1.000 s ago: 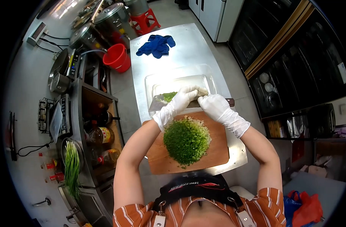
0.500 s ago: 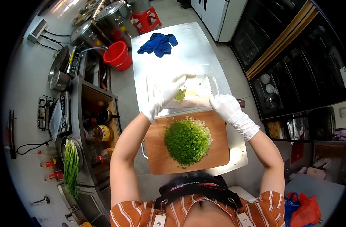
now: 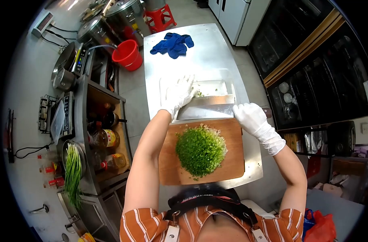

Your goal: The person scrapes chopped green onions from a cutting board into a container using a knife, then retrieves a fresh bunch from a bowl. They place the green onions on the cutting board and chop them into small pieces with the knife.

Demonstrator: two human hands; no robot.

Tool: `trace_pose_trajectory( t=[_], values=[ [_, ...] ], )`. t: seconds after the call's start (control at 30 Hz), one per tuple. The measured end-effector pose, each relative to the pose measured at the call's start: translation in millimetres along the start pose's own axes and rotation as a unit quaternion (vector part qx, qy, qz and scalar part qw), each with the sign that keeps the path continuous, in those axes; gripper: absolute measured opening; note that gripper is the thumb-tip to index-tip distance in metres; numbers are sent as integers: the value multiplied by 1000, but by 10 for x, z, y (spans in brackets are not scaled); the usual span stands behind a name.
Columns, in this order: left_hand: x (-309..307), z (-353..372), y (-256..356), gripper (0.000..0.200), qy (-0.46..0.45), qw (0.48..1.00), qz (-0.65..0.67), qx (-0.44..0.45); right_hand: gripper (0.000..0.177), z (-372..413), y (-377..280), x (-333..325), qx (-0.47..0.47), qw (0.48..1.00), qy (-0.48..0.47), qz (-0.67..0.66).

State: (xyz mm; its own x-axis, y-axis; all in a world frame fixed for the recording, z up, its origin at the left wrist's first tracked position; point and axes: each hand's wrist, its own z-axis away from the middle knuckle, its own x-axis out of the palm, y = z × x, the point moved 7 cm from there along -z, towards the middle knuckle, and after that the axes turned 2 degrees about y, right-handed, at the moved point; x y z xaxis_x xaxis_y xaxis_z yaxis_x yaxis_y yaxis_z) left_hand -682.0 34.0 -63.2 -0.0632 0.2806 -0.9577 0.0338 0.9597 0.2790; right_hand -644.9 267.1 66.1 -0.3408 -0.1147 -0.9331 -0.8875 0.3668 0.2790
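Observation:
My right hand (image 3: 250, 118), in a white glove, is closed around a kitchen knife (image 3: 208, 112) near the base of its wide blade. The dark handle sticks out to the right. The blade lies crosswise above the near side of a clear plastic container (image 3: 232, 86). My gloved left hand (image 3: 181, 95) is over the container's left part, fingers stretched out, by the blade's left end; glare washes out the fingertips. A few bits of green onion (image 3: 199, 94) show in the container. Nearer me, a heap of chopped green onion (image 3: 201, 151) covers the middle of a wooden cutting board (image 3: 168, 163).
A blue cloth (image 3: 174, 45) lies at the far end of the metal table (image 3: 210, 40). Left of it stands a red bucket (image 3: 127, 55) on the floor. Whole green onions (image 3: 74, 171) rest in a pan at the left counter, above shelves of bottles (image 3: 107, 138).
The knife blade has tilted to show more of its face. The green onion bits near my left hand have dropped off into the container. My left hand's fingers have moved left and flattened.

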Motion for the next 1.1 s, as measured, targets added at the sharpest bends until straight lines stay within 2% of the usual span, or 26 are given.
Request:
trace_pose_trajectory(
  t=[0.07,0.13,0.2,0.27,0.3,0.33,0.37,0.4,0.47,0.53,0.57,0.6,0.63,0.67,0.7,0.73,0.77,0.8,0.87,0.9,0.93,1.0,1.03,1.07,1.1],
  values=[
    [33,-45,-178,61,18,999,10,-42,7,51,46,13,2,1000,-1,-5],
    [-222,3,-110,55,43,996,42,-61,7,83,68,36,5,1000,-1,-14],
    [-381,67,-104,53,83,959,260,-78,6,92,105,69,14,1000,-17,10],
    [-380,138,-36,56,58,958,272,-77,5,70,120,38,10,1000,-8,7],
    [-399,192,92,58,68,990,123,4,5,54,104,9,5,1000,1,4],
    [-400,264,212,60,77,993,-29,83,5,48,91,-12,1,1000,0,1],
    [-213,260,73,63,38,994,-23,100,4,38,88,-42,-4,1000,5,-5],
    [-157,256,-65,63,40,994,-24,96,4,19,88,-62,-10,1000,11,-9],
    [-97,243,-346,62,26,992,-124,23,5,14,123,-46,5,1000,0,-30],
    [-325,302,-352,57,56,990,-121,38,10,48,177,3,44,996,-27,-74],
    [-476,339,-427,54,93,995,-12,-23,10,42,169,20,45,996,-28,-73],
    [-552,394,-536,50,129,984,96,-84,15,29,237,106,113,982,-56,-140],
    [-567,497,-702,46,147,951,179,-204,21,29,293,202,182,958,-81,-206],
    [-592,526,-662,46,147,952,180,-198,21,-13,279,232,187,958,-79,-203],
    [-715,652,-723,45,267,899,247,-245,24,5,330,380,287,900,-115,-306],
    [-825,830,-754,44,380,823,310,-288,28,60,328,553,378,821,-148,-403],
    [-827,893,-660,42,400,798,350,-284,30,87,275,716,415,760,-137,-481],
    [-791,940,-490,42,402,797,350,-285,27,88,189,840,442,681,-114,-573],
    [-681,993,-60,42,422,750,464,-209,25,66,0,971,485,529,-93,-690],
    [-640,1040,145,42,426,749,462,-211,24,41,-88,1031,495,496,-59,-711],
    [-600,1036,437,44,404,762,477,-169,25,11,-178,996,494,461,-54,-735],
    [-530,1018,1039,47,356,781,506,-85,25,-13,-297,1018,517,431,-14,-740],
    [-505,1002,1289,48,330,788,518,-41,26,-8,-339,994,516,438,-12,-736],
    [-487,982,1462,50,304,792,529,3,27,4,-330,1129,516,460,54,-721],
    [-400,952,1485,53,283,793,539,-3,28,20,-349,1173,513,465,69,-718]
  ],
)
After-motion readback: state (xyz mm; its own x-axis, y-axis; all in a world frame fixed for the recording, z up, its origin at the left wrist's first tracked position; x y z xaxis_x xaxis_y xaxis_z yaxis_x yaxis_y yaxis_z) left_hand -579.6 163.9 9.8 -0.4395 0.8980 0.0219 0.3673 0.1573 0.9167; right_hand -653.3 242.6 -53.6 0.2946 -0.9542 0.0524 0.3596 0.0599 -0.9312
